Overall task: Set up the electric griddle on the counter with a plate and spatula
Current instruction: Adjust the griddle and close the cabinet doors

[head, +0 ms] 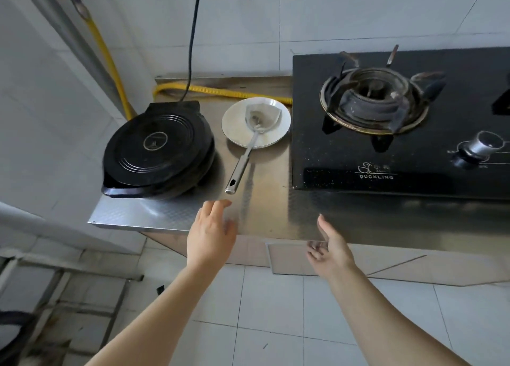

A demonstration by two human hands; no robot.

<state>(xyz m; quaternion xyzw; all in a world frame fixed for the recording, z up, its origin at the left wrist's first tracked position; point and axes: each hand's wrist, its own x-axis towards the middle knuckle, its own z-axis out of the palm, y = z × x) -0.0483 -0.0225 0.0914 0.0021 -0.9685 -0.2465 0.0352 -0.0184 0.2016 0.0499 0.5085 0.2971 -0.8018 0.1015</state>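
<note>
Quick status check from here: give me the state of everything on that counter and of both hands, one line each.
electric griddle: lid closed, sitting on the counter, cord running up the wall.
plate: flat on the counter, beside the griddle.
spatula: blade on the plate, handle sticking out toward the front edge.
gas burner: no flame visible.
left hand: open, empty, just short of the spatula handle.
right hand: open, empty, at the counter edge.

Soft, even daylight; wide-angle bend at the edges.

Pale sheen lies on the steel tabletop (265, 200) in front of the gas stove (400, 123), with a faint streak of shadow beside the spatula (249, 142) handle. Tile lines behind the stove bow outward. The stove's knob (480, 147) and far burner prongs smear; both hands (211, 236) look slightly soft.
</note>
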